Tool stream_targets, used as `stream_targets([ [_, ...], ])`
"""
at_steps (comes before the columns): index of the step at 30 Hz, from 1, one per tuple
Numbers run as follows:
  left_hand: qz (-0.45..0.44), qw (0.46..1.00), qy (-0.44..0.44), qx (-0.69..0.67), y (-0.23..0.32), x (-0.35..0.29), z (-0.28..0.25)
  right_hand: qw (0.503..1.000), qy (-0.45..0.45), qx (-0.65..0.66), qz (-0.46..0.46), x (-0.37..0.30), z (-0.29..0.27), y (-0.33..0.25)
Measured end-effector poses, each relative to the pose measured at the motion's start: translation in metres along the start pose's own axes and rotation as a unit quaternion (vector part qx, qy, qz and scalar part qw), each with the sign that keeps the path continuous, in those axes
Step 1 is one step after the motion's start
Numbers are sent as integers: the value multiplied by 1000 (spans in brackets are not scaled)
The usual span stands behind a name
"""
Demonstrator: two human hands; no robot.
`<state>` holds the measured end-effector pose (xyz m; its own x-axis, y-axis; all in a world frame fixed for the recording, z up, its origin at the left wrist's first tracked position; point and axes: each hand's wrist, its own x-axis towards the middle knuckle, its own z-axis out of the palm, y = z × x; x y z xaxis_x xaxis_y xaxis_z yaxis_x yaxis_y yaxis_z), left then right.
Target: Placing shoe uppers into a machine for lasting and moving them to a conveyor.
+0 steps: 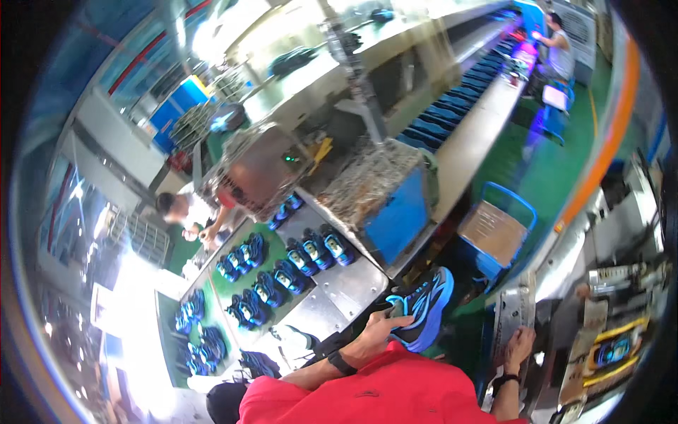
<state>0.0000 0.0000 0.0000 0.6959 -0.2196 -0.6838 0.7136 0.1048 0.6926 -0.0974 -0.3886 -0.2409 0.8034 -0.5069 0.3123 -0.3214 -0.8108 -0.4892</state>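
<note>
A black and blue sports shoe (429,305) is in my left hand (381,329), with my thumb lying across its side near the ankle opening. The shoe is tilted, its blue and black sole edge turned to the right. My right hand (520,344) is at the grey metal plate (510,311) of a machine on the right. Its fingers are curled, and whether anything is inside them is hidden. Another blue and black shoe (613,350) sits between yellow bars in the machine beside it.
Several rows of similar shoes (300,258) stand on a green and metal table at left. A conveyor (455,99) carries blue and black shoe parts. A blue trolley (494,237) stands ahead. One person (558,53) works by the conveyor, another (187,208) beyond the table.
</note>
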Motion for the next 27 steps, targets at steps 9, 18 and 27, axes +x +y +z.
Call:
stream_targets([
  [9, 22, 944, 197, -263, 22, -30, -175, 972, 60, 186, -132, 199, -65, -229],
  [18, 132, 859, 374, -324, 77, 36, -409, 820, -98, 192, -530, 344, -37, -748],
  [27, 199, 776, 470, -371, 111, 245, -676, 737, -329, 26, -590, 362, 65, -1036],
])
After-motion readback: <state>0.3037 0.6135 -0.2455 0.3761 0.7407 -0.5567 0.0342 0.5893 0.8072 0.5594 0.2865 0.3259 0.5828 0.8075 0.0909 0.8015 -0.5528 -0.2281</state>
